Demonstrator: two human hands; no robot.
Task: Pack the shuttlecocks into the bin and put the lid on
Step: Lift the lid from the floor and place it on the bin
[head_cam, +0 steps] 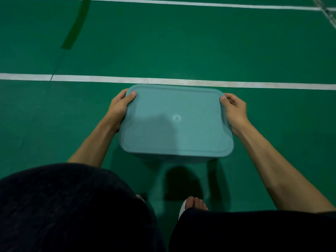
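A teal rectangular lid (175,120) covers the teal bin (172,158), of which only a strip of the near wall shows below the lid. The bin stands on the green court floor in front of me. My left hand (119,108) grips the lid's left edge, thumb on top near the far left corner. My right hand (234,110) grips the right edge the same way, thumb on top near the far right corner. No shuttlecocks are in view; the bin's inside is hidden by the lid.
A white court line (91,78) runs across the floor just behind the bin. Another white line (200,4) lies far off. My dark-clothed knees (72,206) and a bare foot in a white sandal (193,204) fill the bottom.
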